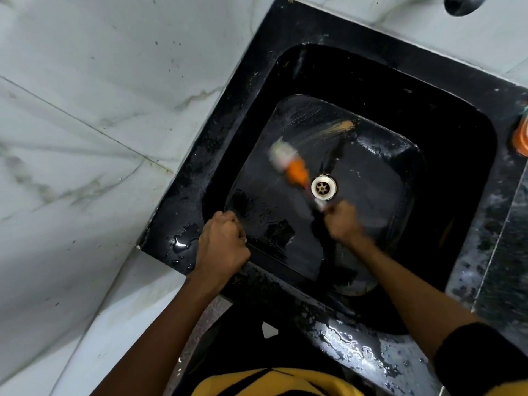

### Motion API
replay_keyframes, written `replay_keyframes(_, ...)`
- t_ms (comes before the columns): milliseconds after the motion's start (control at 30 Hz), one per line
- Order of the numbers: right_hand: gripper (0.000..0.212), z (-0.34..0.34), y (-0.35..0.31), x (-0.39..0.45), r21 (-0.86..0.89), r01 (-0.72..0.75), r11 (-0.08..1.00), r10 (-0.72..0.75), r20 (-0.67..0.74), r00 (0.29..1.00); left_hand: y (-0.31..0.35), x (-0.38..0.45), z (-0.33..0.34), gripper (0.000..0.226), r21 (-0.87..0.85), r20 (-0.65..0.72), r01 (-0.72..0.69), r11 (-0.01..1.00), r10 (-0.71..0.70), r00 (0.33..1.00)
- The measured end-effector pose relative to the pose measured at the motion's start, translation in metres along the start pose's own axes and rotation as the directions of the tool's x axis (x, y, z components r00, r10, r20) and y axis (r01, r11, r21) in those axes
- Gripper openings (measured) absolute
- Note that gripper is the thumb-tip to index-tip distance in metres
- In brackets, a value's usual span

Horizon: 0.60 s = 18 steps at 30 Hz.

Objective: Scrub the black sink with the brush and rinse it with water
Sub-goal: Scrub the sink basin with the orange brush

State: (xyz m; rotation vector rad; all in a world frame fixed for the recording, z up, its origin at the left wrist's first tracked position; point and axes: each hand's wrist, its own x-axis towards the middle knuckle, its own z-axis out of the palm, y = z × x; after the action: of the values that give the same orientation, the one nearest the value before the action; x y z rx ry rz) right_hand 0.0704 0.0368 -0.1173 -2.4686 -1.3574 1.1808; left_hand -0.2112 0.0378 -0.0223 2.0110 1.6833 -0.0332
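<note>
1. Right hand [341, 221]: clenched round the lower end of the brush [297, 170] handle, inside the basin just beside the drain [323, 187]. The hand and the brush are blurred.
2. Left hand [223, 241]: curled over the near-left rim of the black sink [248, 90], gripping the edge as a brace.
3. Brush position: the orange-and-white body angles up and left from the right hand, with its pale head over the basin floor on the left of the drain. Whether the head bears on the floor cannot be told through the blur.
4. Sink condition: the floor shows wet streaks and an orange smear beyond the drain; no running water is visible. Judged stage: scrubbing, rinse not yet begun.
5. Recommended technique: hold the brush head flat to the floor, work in short overlapping strokes, and cover the curved corners and side walls, not only the area round the drain.
6. Keep the left hand on the rim for balance; the counter [357, 352] edge near it is wet and may be slippery.
7. An orange object [521, 138] sits at the right edge of the view, cut off.
</note>
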Motion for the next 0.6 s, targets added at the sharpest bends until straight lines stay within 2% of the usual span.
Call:
replay_keyframes(33, 0.026, 0.013, 0.002, -0.013, -0.125, 0.116, 0.985, -0.097, 0.154, 0.983, -0.001, 0.0, 0.0, 0.007, 0.007, 0.008, 0.0, 1.0, 0.0, 1.0)
replay_keyframes(67, 0.028, 0.018, 0.01, -0.02, -0.221, 0.182, 0.958, -0.126, 0.244, 0.962, -0.001, 0.0, -0.001, 0.008, 0.012, 0.015, -0.001, 1.0, 0.0, 1.0)
replay_keyframes(100, 0.03, 0.013, 0.016, -0.02, -0.253, 0.195, 0.948, -0.136, 0.232, 0.963, -0.002, 0.0, -0.001, 0.006, 0.01, 0.017, -0.001, 1.0, 0.001, 1.0)
replay_keyframes(133, 0.035, 0.001, 0.021, -0.015, -0.193, 0.104, 0.976, -0.076, 0.148, 0.986, -0.002, 0.0, -0.001, 0.005, 0.007, 0.013, -0.002, 1.0, 0.002, 1.0)
replay_keyframes(167, 0.044, -0.011, 0.027, -0.005, -0.024, -0.042, 0.999, 0.043, 0.037, 0.998, -0.001, 0.0, -0.001, 0.004, 0.005, 0.005, 0.0, 1.0, 0.0, 1.0)
replay_keyframes(200, 0.049, -0.026, 0.031, 0.004, 0.159, -0.199, 0.967, 0.217, -0.104, 0.971, -0.001, 0.0, -0.002, 0.004, 0.003, 0.002, 0.005, 1.0, -0.005, 1.0)
replay_keyframes(233, 0.05, -0.039, 0.039, 0.011, 0.317, -0.313, 0.895, 0.39, -0.218, 0.895, 0.001, 0.0, -0.002, 0.004, 0.001, -0.001, 0.004, 1.0, -0.004, 1.0)
replay_keyframes(267, 0.048, -0.047, 0.045, 0.016, 0.412, -0.386, 0.826, 0.513, -0.264, 0.816, 0.002, 0.0, -0.001, 0.004, 0.003, -0.009, -0.004, 1.0, 0.004, 1.0)
replay_keyframes(300, 0.046, -0.045, 0.048, 0.017, 0.404, -0.42, 0.813, 0.55, -0.291, 0.783, 0.002, 0.0, -0.001, 0.004, 0.007, -0.018, -0.013, 1.0, 0.013, 1.0)
replay_keyframes(333, 0.044, -0.035, 0.045, 0.008, 0.346, -0.411, 0.843, 0.512, -0.285, 0.81, 0.003, -0.001, -0.002, 0.005, 0.009, -0.02, -0.022, 1.0, 0.022, 1.0)
replay_keyframes(400, 0.04, 0.003, 0.039, -0.013, 0.055, -0.242, 0.969, 0.245, -0.068, 0.967, 0.005, -0.001, -0.004, 0.006, 0.013, -0.02, -0.022, 1.0, 0.023, 1.0)
replay_keyframes(433, 0.038, 0.017, 0.037, -0.026, -0.113, -0.107, 0.988, 0.116, 0.081, 0.99, 0.005, -0.002, -0.005, 0.006, 0.017, -0.017, -0.021, 1.0, 0.022, 1.0)
replay_keyframes(467, 0.035, 0.021, 0.038, -0.034, -0.23, -0.005, 0.973, 0.048, 0.18, 0.982, 0.005, -0.002, -0.006, 0.006, 0.018, -0.012, -0.022, 1.0, 0.022, 1.0)
replay_keyframes(500, 0.033, 0.016, 0.038, -0.034, -0.272, 0.037, 0.962, 0.015, 0.187, 0.982, 0.004, -0.002, -0.006, 0.006, 0.017, -0.007, -0.021, 1.0, 0.021, 1.0)
replay_keyframes(533, 0.033, 0.005, 0.036, -0.03, -0.239, -0.02, 0.971, 0.047, 0.109, 0.993, 0.003, -0.002, -0.006, 0.006, 0.015, -0.002, -0.019, 1.0, 0.019, 1.0)
replay_keyframes(567, 0.034, -0.008, 0.037, -0.02, -0.149, -0.127, 0.981, 0.128, -0.001, 0.992, 0.003, -0.001, -0.006, 0.006, 0.011, 0.003, -0.016, 1.0, 0.016, 1.0)
replay_keyframes(600, 0.037, -0.023, 0.04, -0.011, -0.03, -0.267, 0.963, 0.261, -0.128, 0.957, 0.003, -0.001, -0.006, 0.005, 0.008, 0.008, -0.012, 1.0, 0.012, 1.0)
